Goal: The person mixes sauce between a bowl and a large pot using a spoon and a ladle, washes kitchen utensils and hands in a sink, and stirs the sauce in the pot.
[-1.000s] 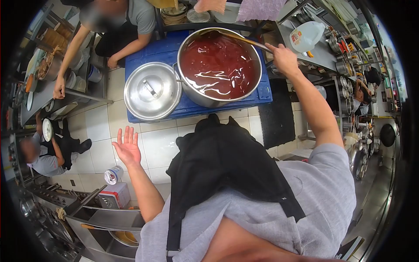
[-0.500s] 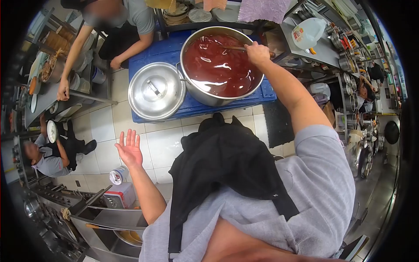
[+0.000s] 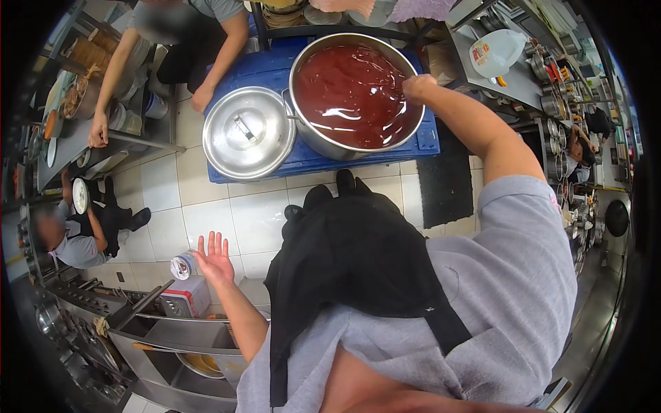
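Note:
A large metal pot (image 3: 318, 142) full of dark red liquid (image 3: 351, 93) stands on a blue chest-like surface (image 3: 241, 72). At the pot's right rim, my right hand (image 3: 418, 88) is closed around a wooden spoon, whose handle is almost wholly hidden now and whose lower end is under the liquid. A round metal lid (image 3: 265, 144) with a strap handle lies flat beside the pot, at its left. My left hand (image 3: 217, 260) is raised over the floor, palm up with fingers spread, holding nothing. A white tub (image 3: 182, 267) stands just left of it.
At the upper left a person (image 3: 227, 41) rests one hand near the blue surface. Another person (image 3: 86, 234) farther left holds a white round dish (image 3: 80, 197). A plastic jug (image 3: 497, 54) lies on the right shelf. A black mat (image 3: 445, 182) covers part of the floor.
My right hand has moved right and slightly down along the pot's rim, and the spoon's handle has gone out of sight. My left hand has shifted down and right, still open.

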Tool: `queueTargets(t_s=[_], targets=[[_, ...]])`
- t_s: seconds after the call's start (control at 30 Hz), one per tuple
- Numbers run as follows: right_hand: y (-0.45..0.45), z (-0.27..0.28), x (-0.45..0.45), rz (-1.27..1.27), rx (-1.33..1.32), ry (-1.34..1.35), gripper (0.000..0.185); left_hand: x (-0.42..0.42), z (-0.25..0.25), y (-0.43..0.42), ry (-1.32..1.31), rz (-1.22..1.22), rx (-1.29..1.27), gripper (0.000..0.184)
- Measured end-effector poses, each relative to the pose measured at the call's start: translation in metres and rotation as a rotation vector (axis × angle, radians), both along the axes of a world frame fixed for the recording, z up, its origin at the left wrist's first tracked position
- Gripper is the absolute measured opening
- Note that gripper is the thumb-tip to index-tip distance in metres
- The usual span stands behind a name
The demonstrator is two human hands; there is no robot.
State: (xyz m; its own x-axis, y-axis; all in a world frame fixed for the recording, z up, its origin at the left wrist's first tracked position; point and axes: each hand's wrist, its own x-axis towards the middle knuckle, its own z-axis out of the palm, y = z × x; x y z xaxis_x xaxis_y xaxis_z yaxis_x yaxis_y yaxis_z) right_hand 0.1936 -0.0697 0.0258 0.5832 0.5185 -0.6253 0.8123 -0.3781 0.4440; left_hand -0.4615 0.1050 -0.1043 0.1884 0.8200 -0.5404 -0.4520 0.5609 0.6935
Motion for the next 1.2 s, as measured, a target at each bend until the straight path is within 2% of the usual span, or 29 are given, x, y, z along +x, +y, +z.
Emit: queueTargets(t_s=[0.17, 0.23, 0.27, 0.3, 0.37, 0.5, 0.63, 0.67, 0.77, 0.83, 0.9, 1.03, 1.07, 1.1, 1.17, 1.2], targets=[[-0.015, 0.021, 0.016, -0.029, -0.053, 0.074, 0.03, -0.01, -0.008, -0.01, 0.072, -0.005, -0.044, 0.071], [-0.017, 0.045, 0.0, -0.185, -0.137, 0.184, 0.034, -0.011, -0.01, -0.011, 0.087, -0.016, -0.047, 0.072], [-0.018, 0.024, 0.015, -0.2, -0.305, 0.209, 0.034, -0.011, -0.011, -0.011, 0.106, -0.041, -0.044, 0.072], [-0.024, 0.007, 0.02, -0.2, -0.308, 0.209, 0.034, -0.009, -0.01, -0.01, 0.106, -0.041, -0.046, 0.072], [-0.038, -0.011, 0.026, 0.013, -0.075, 0.019, 0.031, -0.001, -0.009, -0.006, 0.116, -0.07, -0.056, 0.071], [-0.014, -0.003, 0.002, 0.137, 0.043, -0.095, 0.026, 0.02, -0.005, 0.008, 0.113, -0.114, -0.029, 0.069], [-0.024, -0.028, -0.004, 0.125, 0.162, -0.058, 0.027, 0.038, 0.003, 0.017, 0.091, -0.18, 0.019, 0.066], [-0.029, -0.029, -0.003, 0.13, 0.123, -0.016, 0.027, 0.04, 0.004, 0.019, 0.079, -0.177, 0.026, 0.065], [-0.034, 0.008, -0.011, 0.112, 0.114, 0.046, 0.028, 0.039, 0.007, 0.017, 0.069, -0.173, 0.034, 0.064], [-0.043, 0.01, -0.003, 0.078, 0.137, 0.065, 0.03, 0.04, 0.007, 0.015, 0.069, -0.182, 0.029, 0.064], [-0.049, 0.005, 0.003, -0.077, 0.371, -0.001, 0.033, 0.039, 0.005, 0.012, 0.112, -0.181, 0.024, 0.067], [-0.037, -0.018, -0.002, -0.064, 0.323, -0.048, 0.034, 0.048, 0.004, 0.013, 0.103, -0.197, 0.02, 0.067], [-0.036, -0.028, -0.004, 0.003, 0.283, -0.032, 0.035, 0.052, 0.006, 0.013, 0.095, -0.199, 0.03, 0.067], [-0.035, -0.025, -0.005, 0.003, 0.291, -0.032, 0.035, 0.054, 0.01, 0.016, 0.091, -0.195, 0.039, 0.067], [-0.035, -0.021, -0.008, 0.105, 0.111, 0.031, 0.034, 0.055, 0.018, 0.02, 0.082, -0.206, 0.063, 0.066], [-0.032, 0.01, -0.021, 0.064, 0.108, 0.075, 0.034, 0.055, 0.019, 0.02, 0.07, -0.226, 0.08, 0.066]])
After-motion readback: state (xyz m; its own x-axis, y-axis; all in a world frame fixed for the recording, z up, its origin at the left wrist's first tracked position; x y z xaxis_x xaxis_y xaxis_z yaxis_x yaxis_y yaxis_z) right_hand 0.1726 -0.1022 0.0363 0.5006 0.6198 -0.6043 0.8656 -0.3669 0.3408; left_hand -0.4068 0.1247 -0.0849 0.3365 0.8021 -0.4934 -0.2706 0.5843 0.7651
